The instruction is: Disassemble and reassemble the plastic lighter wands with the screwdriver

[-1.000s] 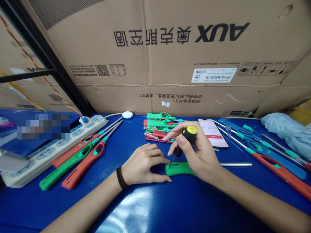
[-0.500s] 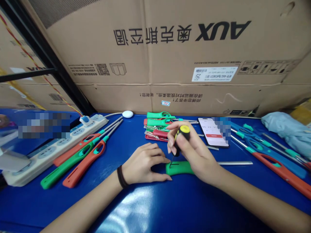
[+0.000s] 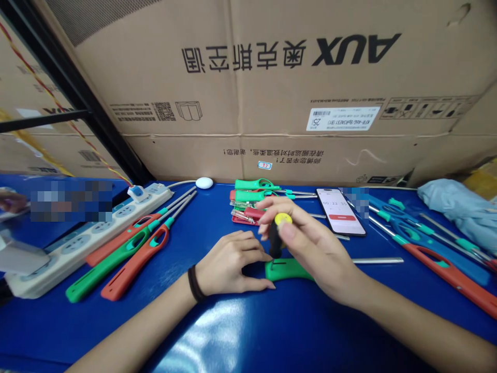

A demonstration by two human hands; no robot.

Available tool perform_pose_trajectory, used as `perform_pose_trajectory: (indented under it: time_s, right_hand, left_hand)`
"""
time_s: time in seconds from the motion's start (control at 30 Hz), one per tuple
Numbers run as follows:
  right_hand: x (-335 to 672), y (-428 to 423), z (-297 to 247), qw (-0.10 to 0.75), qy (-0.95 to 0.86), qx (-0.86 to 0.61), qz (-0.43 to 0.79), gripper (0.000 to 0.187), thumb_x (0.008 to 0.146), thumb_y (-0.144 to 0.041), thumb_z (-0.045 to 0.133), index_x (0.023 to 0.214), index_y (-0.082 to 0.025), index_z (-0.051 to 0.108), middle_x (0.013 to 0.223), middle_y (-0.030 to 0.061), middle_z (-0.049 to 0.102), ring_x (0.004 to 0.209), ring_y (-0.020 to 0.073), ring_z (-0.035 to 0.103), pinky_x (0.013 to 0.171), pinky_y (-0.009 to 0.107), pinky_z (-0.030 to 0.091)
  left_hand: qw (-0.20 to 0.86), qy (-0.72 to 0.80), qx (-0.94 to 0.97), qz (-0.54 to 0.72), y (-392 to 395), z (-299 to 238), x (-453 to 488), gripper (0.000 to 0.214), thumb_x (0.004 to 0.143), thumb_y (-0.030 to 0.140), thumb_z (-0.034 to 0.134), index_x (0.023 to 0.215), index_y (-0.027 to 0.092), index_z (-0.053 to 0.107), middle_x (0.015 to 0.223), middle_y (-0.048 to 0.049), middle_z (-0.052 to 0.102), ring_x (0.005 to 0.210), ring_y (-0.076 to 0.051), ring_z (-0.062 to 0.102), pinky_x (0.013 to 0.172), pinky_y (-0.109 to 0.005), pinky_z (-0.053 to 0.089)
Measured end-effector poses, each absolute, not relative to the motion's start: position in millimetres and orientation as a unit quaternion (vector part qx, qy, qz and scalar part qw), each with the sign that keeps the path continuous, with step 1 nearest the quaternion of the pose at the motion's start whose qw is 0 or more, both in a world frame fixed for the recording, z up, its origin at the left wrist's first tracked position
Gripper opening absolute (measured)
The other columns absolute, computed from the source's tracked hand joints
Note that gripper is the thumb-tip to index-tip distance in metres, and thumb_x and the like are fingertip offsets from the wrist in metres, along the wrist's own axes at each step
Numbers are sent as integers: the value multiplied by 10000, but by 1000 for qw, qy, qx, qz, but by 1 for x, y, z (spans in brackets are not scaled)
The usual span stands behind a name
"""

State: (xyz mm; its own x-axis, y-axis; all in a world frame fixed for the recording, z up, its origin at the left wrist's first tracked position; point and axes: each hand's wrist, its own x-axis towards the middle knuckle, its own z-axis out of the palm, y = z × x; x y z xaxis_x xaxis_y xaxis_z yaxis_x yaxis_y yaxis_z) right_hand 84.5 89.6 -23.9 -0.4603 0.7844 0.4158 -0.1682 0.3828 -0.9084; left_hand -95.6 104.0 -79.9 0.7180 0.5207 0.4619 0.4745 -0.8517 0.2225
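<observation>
A green stick lighter (image 3: 291, 270) lies flat on the blue table, its metal tube pointing right. My left hand (image 3: 230, 261) rests beside its handle end, thumb and index finger closed around that end. In my right hand (image 3: 320, 251) is a screwdriver (image 3: 276, 241) with a black and yellow handle, gripped between thumb and fingers. Its thin shaft points down, and the tip meets the lighter near the handle end. Part of the lighter's middle is hidden under my right hand. Any screw at the tip is too small to make out.
Behind my hands lie several green and red lighter parts (image 3: 254, 196) and a phone (image 3: 341, 211). Left are lighters (image 3: 135, 264) and a power strip (image 3: 97, 228); right, an orange lighter (image 3: 450, 280). A cardboard box (image 3: 272, 103) walls the back. Another person's hand (image 3: 13, 201) shows far left.
The screwdriver's handle has moved left and down, and my right hand has turned with it. My left hand and the lighter keep their place. Far left, more of the other person's hand shows.
</observation>
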Motion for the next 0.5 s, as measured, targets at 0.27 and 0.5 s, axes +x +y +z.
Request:
perform_pose_trajectory:
  time_s: [0.27, 0.5]
  right_hand:
    - [83, 90, -26, 452, -676, -223, 539, 283, 953, -442, 366, 1075, -281, 565, 1138, 53, 530, 1155, 215, 473, 939, 401, 429]
    - [81, 85, -22, 486, -644, -208, 553, 170, 826, -290, 652, 931, -258, 523, 959, -1, 525, 907, 140, 541, 819, 298, 462]
  left_hand:
    - [60, 263, 926, 264, 101, -81, -93, 365, 769, 514, 656, 933, 188, 681, 846, -32, 691, 806, -194, 620, 757, -316, 471]
    - [96, 284, 922, 247, 100, -81, -91, 353, 767, 507, 652, 915, 188, 682, 910, -54, 691, 842, -211, 621, 772, -326, 496]
